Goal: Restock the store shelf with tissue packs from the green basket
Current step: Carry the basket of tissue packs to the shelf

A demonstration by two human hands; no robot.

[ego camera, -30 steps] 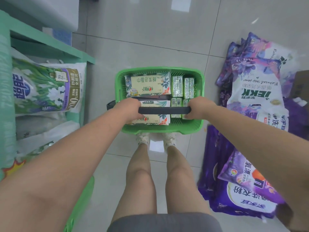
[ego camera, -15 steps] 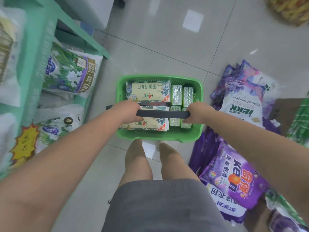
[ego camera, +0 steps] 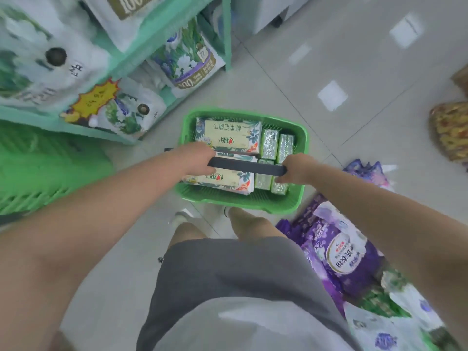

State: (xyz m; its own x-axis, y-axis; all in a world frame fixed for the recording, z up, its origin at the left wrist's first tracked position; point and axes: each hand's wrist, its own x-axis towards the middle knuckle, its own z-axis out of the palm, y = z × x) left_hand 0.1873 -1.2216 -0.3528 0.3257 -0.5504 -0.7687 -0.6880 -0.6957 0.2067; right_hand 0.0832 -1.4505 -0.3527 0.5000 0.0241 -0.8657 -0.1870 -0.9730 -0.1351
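Gripping the black handle (ego camera: 247,167) of the green basket (ego camera: 302,158) with my left hand (ego camera: 196,158) and right hand (ego camera: 296,168), both clenched round it; tissue packs (ego camera: 229,134) lie directly beneath, long axes parallel to the handle, nearer my left hand. Teal shelf (ego camera: 162,34) stands far left; open tiled floor (ego camera: 329,59) far right; purple detergent bags (ego camera: 339,252) crowd near right

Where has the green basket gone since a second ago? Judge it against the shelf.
Yes. The green basket, carried by both hands, has come nearer the mint-green shelf: the shelf's corner post now stands just beyond it.
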